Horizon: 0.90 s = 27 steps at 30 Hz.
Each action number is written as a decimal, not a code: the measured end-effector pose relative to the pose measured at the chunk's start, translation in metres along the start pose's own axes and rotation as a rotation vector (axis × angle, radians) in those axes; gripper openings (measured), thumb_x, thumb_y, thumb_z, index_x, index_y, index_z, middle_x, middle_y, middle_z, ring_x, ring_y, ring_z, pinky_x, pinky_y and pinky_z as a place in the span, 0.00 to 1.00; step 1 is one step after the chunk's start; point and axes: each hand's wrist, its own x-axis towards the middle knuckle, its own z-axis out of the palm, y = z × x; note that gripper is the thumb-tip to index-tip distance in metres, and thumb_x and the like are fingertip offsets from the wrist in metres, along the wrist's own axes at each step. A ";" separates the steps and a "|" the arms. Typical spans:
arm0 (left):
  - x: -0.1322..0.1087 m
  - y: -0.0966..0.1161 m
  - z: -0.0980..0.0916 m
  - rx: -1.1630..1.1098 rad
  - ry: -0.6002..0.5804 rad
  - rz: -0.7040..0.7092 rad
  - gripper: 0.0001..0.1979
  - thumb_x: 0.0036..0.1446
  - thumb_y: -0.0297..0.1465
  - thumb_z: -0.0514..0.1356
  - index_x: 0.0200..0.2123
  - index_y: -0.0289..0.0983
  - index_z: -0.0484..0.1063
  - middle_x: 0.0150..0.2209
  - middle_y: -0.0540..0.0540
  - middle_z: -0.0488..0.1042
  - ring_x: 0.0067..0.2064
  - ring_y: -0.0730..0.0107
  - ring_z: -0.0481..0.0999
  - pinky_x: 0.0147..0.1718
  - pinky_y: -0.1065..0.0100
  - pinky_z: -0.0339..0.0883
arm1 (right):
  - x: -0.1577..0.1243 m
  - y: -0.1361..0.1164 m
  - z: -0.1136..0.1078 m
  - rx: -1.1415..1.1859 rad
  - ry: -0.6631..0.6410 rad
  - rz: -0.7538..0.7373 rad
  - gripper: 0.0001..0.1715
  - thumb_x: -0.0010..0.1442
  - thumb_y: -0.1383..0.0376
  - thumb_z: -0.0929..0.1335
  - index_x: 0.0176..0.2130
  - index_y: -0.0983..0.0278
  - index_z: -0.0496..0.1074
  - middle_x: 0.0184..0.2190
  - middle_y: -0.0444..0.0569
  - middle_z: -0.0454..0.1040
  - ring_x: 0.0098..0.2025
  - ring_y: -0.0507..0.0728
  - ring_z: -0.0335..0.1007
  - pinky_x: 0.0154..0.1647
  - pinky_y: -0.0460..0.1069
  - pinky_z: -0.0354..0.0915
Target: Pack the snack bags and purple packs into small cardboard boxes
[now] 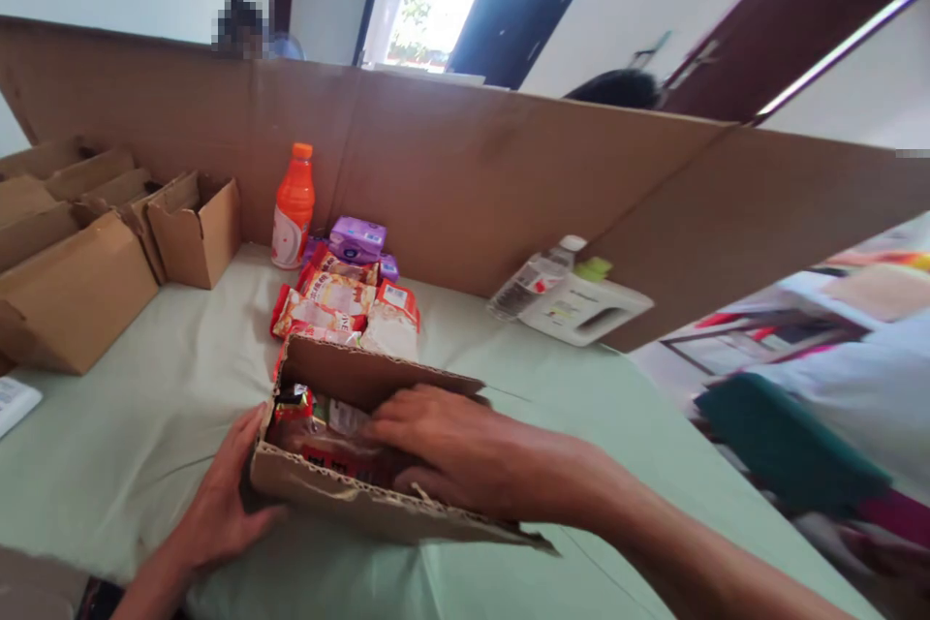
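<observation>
An open cardboard box [326, 494] sits tilted on the pale green cloth, its torn flaps raised. My left hand [225, 494] is closed about the box's left corner, fingers along the end and thumb in front. Inside lie a red and gold snack packet [296, 399] and a clear wrapped packet with red markings [326, 457]. My right hand [443, 441] reaches over the rim into the box, fingers curled down against the contents; the fingertips and whatever they grip are hidden. Right behind the box are several red and cream snack packets [330, 300].
An orange drink bottle [294, 208] and purple tissue packs [357, 239] stand farther back. Several cardboard boxes [87, 281] fill the left. A clear bottle [534, 281] leans by a white jug [581, 310] at right. A cardboard wall [450, 165] borders the back.
</observation>
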 end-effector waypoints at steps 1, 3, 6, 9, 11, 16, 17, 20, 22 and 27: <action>0.000 0.000 -0.002 -0.013 0.019 -0.014 0.45 0.58 0.43 0.65 0.72 0.43 0.47 0.70 0.35 0.58 0.68 0.41 0.61 0.64 0.43 0.62 | -0.012 0.002 -0.007 0.004 0.089 0.016 0.16 0.64 0.65 0.68 0.51 0.64 0.77 0.48 0.55 0.80 0.49 0.60 0.76 0.50 0.54 0.70; 0.000 0.003 -0.008 -0.029 0.069 -0.046 0.43 0.59 0.44 0.64 0.71 0.43 0.49 0.68 0.35 0.61 0.67 0.42 0.64 0.63 0.43 0.63 | -0.041 0.005 -0.017 -0.016 0.312 0.059 0.17 0.68 0.64 0.64 0.54 0.64 0.75 0.50 0.56 0.79 0.52 0.60 0.75 0.53 0.55 0.70; 0.006 0.017 -0.018 -0.066 0.123 -0.031 0.40 0.61 0.44 0.63 0.71 0.45 0.50 0.70 0.36 0.58 0.70 0.44 0.59 0.65 0.43 0.58 | -0.083 0.004 -0.016 -0.062 0.485 0.097 0.18 0.70 0.57 0.64 0.54 0.61 0.74 0.48 0.54 0.81 0.50 0.60 0.77 0.50 0.56 0.74; 0.021 0.041 -0.027 -0.096 0.159 0.046 0.38 0.62 0.42 0.62 0.71 0.44 0.51 0.70 0.38 0.57 0.70 0.48 0.59 0.66 0.49 0.59 | -0.105 -0.001 0.002 -0.061 0.450 0.114 0.38 0.62 0.42 0.68 0.61 0.62 0.69 0.53 0.59 0.78 0.55 0.65 0.75 0.51 0.60 0.75; 0.033 0.055 -0.031 -0.023 0.191 0.065 0.34 0.63 0.40 0.62 0.69 0.45 0.55 0.66 0.40 0.65 0.66 0.54 0.67 0.63 0.56 0.64 | -0.104 -0.005 0.016 -0.021 0.396 0.145 0.46 0.59 0.39 0.69 0.64 0.65 0.66 0.57 0.62 0.75 0.59 0.68 0.72 0.54 0.61 0.74; 0.056 0.076 -0.043 0.173 0.203 0.174 0.24 0.64 0.36 0.60 0.62 0.45 0.65 0.56 0.46 0.75 0.56 0.62 0.76 0.56 0.65 0.71 | -0.084 -0.003 0.044 0.138 0.337 0.196 0.36 0.63 0.54 0.70 0.66 0.64 0.64 0.59 0.60 0.73 0.61 0.65 0.70 0.58 0.59 0.72; 0.058 0.078 -0.044 0.185 0.197 0.201 0.23 0.64 0.35 0.60 0.62 0.44 0.65 0.57 0.45 0.74 0.56 0.62 0.75 0.56 0.65 0.70 | -0.081 -0.001 0.048 0.163 0.369 0.180 0.35 0.64 0.56 0.70 0.65 0.64 0.64 0.60 0.60 0.72 0.61 0.64 0.70 0.58 0.58 0.71; 0.061 0.082 -0.045 0.198 0.178 0.236 0.22 0.63 0.32 0.60 0.60 0.42 0.66 0.58 0.44 0.73 0.58 0.62 0.74 0.58 0.64 0.69 | -0.075 0.004 0.061 0.210 0.537 0.118 0.29 0.64 0.60 0.69 0.62 0.61 0.65 0.63 0.60 0.68 0.64 0.63 0.66 0.59 0.57 0.71; 0.062 0.085 -0.042 0.181 0.153 0.242 0.20 0.63 0.31 0.60 0.58 0.41 0.67 0.56 0.44 0.74 0.58 0.63 0.74 0.57 0.65 0.69 | -0.073 0.005 0.069 0.226 0.645 0.107 0.26 0.64 0.60 0.69 0.60 0.60 0.66 0.64 0.60 0.66 0.65 0.63 0.66 0.57 0.56 0.72; 0.067 0.084 -0.038 0.153 0.085 0.216 0.14 0.65 0.33 0.58 0.53 0.41 0.70 0.49 0.45 0.79 0.55 0.63 0.76 0.54 0.65 0.72 | -0.072 0.004 0.081 0.233 0.771 0.135 0.26 0.65 0.57 0.69 0.59 0.59 0.66 0.63 0.61 0.66 0.63 0.65 0.68 0.56 0.58 0.73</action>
